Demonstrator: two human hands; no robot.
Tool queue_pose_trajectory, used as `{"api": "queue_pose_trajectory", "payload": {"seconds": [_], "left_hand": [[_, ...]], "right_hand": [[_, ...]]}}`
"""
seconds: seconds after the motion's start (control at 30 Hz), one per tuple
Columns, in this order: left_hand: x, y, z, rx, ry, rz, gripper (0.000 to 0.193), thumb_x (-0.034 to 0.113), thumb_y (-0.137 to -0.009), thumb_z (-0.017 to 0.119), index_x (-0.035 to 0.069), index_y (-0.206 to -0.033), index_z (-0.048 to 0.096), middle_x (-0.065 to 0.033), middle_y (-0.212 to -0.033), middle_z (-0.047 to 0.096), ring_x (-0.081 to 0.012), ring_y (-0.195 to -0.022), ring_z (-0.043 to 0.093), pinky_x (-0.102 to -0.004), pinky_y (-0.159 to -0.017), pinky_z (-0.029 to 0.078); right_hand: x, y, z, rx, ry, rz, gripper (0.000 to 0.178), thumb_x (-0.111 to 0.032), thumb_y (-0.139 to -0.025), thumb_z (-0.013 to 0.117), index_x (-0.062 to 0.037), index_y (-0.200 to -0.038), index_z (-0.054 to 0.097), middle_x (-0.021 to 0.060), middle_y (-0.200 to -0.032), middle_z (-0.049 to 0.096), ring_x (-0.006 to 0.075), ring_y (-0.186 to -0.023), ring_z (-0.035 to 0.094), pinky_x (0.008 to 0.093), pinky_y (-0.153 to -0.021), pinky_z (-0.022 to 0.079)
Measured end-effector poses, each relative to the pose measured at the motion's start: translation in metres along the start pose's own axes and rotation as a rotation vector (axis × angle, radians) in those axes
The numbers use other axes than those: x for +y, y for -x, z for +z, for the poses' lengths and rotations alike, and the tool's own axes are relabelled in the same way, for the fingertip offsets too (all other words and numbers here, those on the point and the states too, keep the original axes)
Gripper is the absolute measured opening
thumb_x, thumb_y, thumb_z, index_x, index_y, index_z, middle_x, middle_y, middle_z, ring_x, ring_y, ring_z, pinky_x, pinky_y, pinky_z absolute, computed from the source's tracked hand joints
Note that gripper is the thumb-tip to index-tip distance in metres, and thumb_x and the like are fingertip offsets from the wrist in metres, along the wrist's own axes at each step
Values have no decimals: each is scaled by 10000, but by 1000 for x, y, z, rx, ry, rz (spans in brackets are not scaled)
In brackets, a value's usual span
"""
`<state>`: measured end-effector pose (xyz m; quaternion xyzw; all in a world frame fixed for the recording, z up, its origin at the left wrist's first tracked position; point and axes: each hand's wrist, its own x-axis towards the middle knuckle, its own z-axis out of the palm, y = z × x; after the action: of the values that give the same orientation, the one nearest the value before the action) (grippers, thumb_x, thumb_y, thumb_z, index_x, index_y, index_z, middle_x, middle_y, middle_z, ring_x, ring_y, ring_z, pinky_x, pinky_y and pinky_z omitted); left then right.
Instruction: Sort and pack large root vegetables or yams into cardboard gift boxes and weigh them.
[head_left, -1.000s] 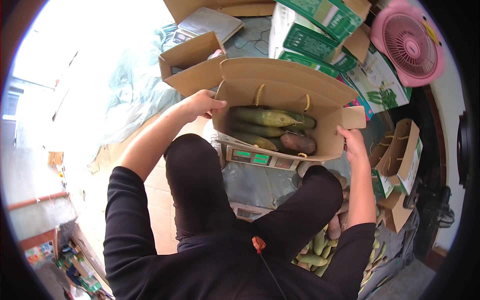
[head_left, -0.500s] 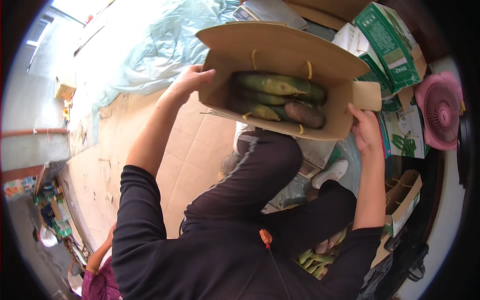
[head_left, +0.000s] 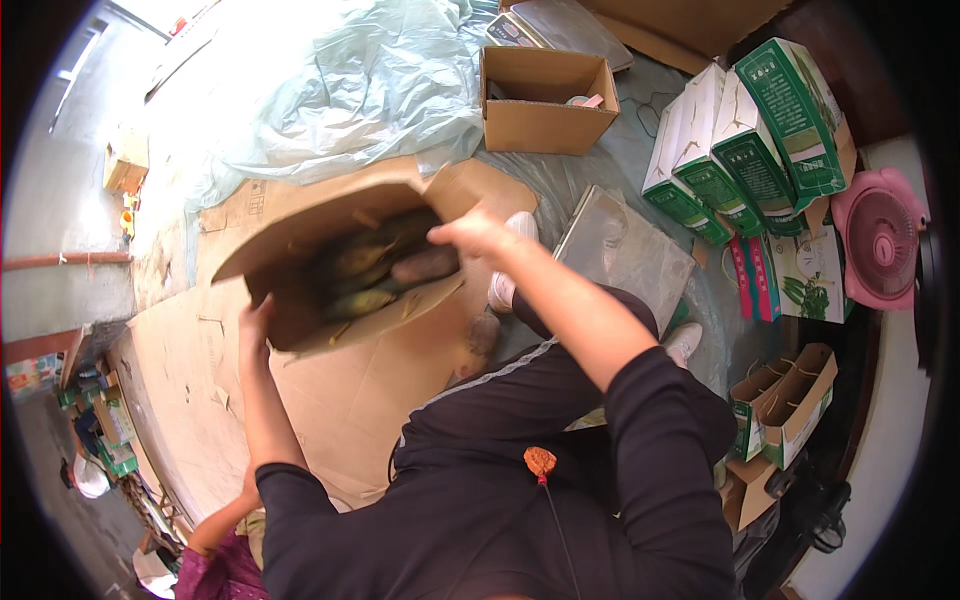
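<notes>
I hold a brown cardboard box (head_left: 300,230) up in the air, tilted, with both hands. Inside it lie several green corn cobs (head_left: 365,270) and a brownish tuber (head_left: 425,265). My left hand (head_left: 255,325) grips the box's lower left end. My right hand (head_left: 470,235) grips its right end, near the tuber. The box hangs over flattened cardboard sheets (head_left: 330,400) on the floor.
An open small cardboard box (head_left: 540,95) stands at the top. A steel scale platform (head_left: 620,250) lies right of my legs. Green and white cartons (head_left: 750,140) and a pink fan (head_left: 880,235) are at the right, paper bags (head_left: 790,400) below. Another person's arm (head_left: 225,525) shows lower left.
I have turned to the left and swung the box with the corn off the scale, out over the cardboard sheets. Both hands have kept their hold.
</notes>
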<state>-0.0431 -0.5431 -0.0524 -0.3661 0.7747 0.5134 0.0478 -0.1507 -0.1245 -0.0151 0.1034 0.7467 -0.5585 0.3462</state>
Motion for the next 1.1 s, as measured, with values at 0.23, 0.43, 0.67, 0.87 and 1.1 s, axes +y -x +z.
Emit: {"api": "queue_pose_trajectory", "payload": {"seconds": [0.23,0.43,0.67,0.87,1.1], "left_hand": [[-132,-3,-74,186,-206,-182,243,125,-815,659,-10,-1012,614,-25,-765,598,-120,-660,530,-282,-602,428],[-128,3,-64,333,-672,140,290,117,-788,675,-35,-1025,606,-170,-854,647,-304,-813,627,-379,-735,481],[64,132,50,-38,-513,652,126,83,-821,633,9,-923,648,-122,-856,641,-240,-799,622,-319,-715,492],[88,172,220,-771,-960,883,299,244,-805,654,57,-1035,616,-120,-967,612,-280,-995,573,-428,-827,464],[-16,72,322,-796,-1882,525,378,255,-818,607,110,-1167,606,-77,-1229,577,-283,-1178,509,-648,-938,330]], "right_hand": [[39,0,86,-399,-40,153,708,-192,-706,753,-82,-1326,427,125,-1132,566,244,-907,573,391,-656,487],[15,-7,42,-209,262,-405,515,-164,-760,679,0,-1223,525,165,-1074,632,238,-959,609,327,-821,497],[-8,82,-119,124,67,-356,393,-221,-859,595,-58,-1212,547,59,-1054,633,94,-875,573,236,-712,458],[46,167,-205,416,-119,-256,373,-239,-881,592,-51,-1201,552,34,-1036,631,87,-860,561,226,-741,424],[119,258,-239,584,-225,-170,372,-235,-901,568,-66,-1230,527,22,-1070,612,84,-881,548,221,-752,417]]}}
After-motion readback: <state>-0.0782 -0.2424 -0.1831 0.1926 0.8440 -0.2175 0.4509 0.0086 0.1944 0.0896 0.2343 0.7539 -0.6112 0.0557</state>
